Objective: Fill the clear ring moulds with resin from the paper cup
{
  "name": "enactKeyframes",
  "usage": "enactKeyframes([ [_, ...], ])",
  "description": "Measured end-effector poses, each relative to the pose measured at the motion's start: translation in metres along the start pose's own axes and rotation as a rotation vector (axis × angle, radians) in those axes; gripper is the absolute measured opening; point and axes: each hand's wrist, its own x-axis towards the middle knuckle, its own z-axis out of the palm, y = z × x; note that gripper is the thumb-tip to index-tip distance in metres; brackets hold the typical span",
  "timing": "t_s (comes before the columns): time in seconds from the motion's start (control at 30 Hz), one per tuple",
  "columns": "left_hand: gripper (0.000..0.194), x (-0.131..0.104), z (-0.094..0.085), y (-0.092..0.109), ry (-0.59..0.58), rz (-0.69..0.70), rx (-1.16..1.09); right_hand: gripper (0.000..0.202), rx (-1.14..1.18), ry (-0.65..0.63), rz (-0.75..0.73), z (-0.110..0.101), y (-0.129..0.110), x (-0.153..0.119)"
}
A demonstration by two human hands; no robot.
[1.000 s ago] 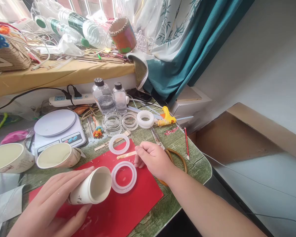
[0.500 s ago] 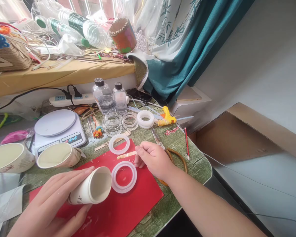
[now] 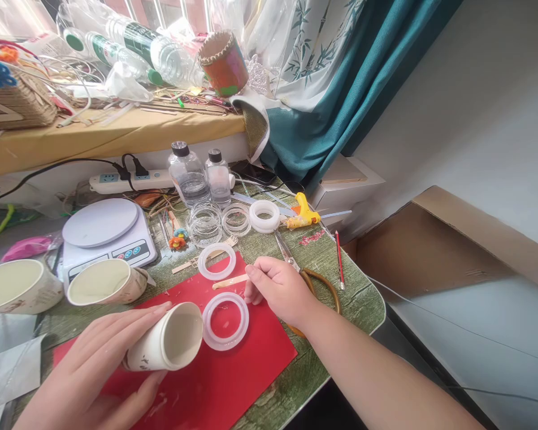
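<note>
My left hand (image 3: pixel 103 364) is wrapped round a white paper cup (image 3: pixel 155 346), tilted with its mouth facing right and toward me, over a red sheet (image 3: pixel 215 382). The cup's rim is right beside a translucent ring mold (image 3: pixel 208 334) lying on the sheet. A second ring mold (image 3: pixel 202 270) lies just behind, partly over the sheet's far edge. Between the two rings, a flat wooden stick (image 3: pixel 228 282) points left, its right end pinched in the fingers of my right hand (image 3: pixel 271 283). Scissors (image 3: pixel 325 286) lie partly hidden behind my right wrist.
Two paper cups (image 3: pixel 107 289) stand at the left before a white scale (image 3: pixel 101 224). Clear bottles (image 3: pixel 190 185), stacked rings (image 3: pixel 204 224), a yellow glue gun (image 3: pixel 305 212) and a red pencil (image 3: pixel 339 260) are farther back and right.
</note>
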Motion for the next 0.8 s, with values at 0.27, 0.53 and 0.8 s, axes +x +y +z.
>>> enactKeyframes([
  [0.27, 0.048, -0.001, -0.0002, -0.0013, -0.016, 0.016, 0.007, 0.041, 0.0, 0.003, 0.006, 0.0, -0.0007, 0.0003],
  [0.53, 0.044, -0.0014, 0.0004, -0.0003, -0.01, -0.001, 0.026, 0.04, 0.002, 0.003, 0.004, 0.0003, 0.0008, 0.0004],
  [0.8, 0.043, 0.0003, 0.0002, 0.0025, -0.019, 0.036, 0.035, 0.04, 0.011, 0.002, 0.004, 0.0, 0.0009, -0.0002],
])
